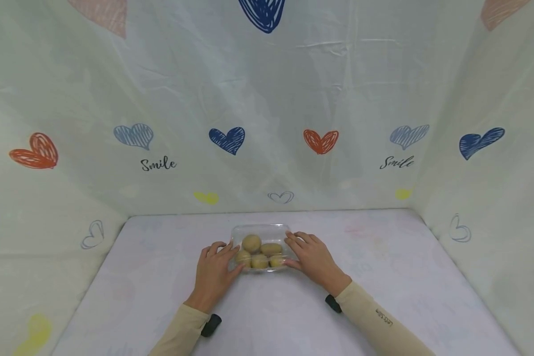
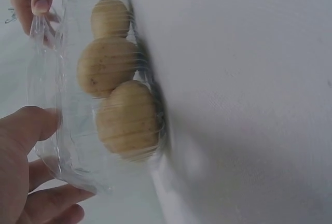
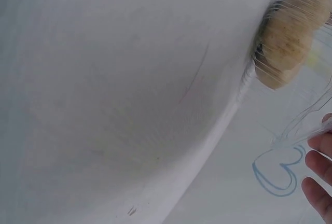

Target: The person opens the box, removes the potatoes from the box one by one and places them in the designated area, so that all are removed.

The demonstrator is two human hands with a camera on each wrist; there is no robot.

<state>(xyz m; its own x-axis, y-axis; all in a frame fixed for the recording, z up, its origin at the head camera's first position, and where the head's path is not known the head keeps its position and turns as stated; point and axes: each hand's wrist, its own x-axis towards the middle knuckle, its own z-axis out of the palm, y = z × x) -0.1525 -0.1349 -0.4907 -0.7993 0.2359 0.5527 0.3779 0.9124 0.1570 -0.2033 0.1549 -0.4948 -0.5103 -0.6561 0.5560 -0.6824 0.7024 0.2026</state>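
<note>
A clear plastic container (image 1: 267, 229) stands on the table with several potatoes (image 1: 251, 243) inside. At its left end my left hand (image 1: 212, 274) grips the rim; in the left wrist view the thumb (image 2: 39, 123) lies on one side and the fingers on the other. My right hand (image 1: 317, 262) holds the right end, its thumb pressed on the rim in the left wrist view. Potatoes (image 2: 127, 117) show through the ribbed near wall there. Only the right fingertips (image 3: 319, 156) enter the right wrist view, at the container's edge. Whether a lid covers the container, I cannot tell.
A white table (image 1: 267, 316) extends around the container. Behind it and at both sides hang pale sheets (image 1: 276, 89) printed with hearts and the word "Smile". Dark wrist straps (image 1: 211, 325) show below both hands at the beige sleeves.
</note>
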